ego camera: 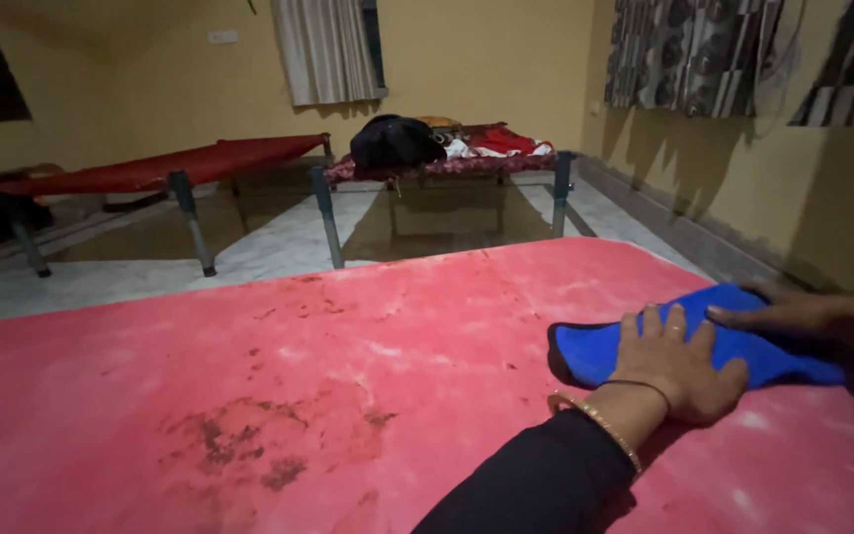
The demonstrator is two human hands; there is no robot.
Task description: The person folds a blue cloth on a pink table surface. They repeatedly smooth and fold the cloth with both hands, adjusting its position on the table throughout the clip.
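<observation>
I see both hands on one blue cloth (743, 346), which lies flat on the red mattress (348, 396) near its far right edge. My left hand (679, 361) rests palm down on the middle of the cloth, fingers straight and slightly spread, not pinching anything. My right hand (793, 314) comes in from the right edge and lies over the cloth's far side, fingers stretched out flat and close together; its thumb is hidden, so I cannot tell whether it grips underneath.

The cloth looks soft and limp: it follows the mattress surface and its near left end curls in a rounded fold with a dark underside. I judge it light, with no stiffness, so it should bunch or slide under a flat palm. The surface looks matte, probably not slippery. Nothing about it seems fragile. The best hold, I think, is a pinch at the rounded left end or along the near edge, where the fold lifts a little off the mattress.

The mattress is worn, with dark brown stains scattered across the middle and lower left.

Counting: one blue cloth, one mattress under my hands, two hands. On the left wrist I see a gold bangle (595, 420) and a thin dark band (635, 386). Beyond, two cots (180, 163) stand on the tiled floor; the right one carries a black bag (395, 141) and some red and white fabric. Curtains hang at three windows.
</observation>
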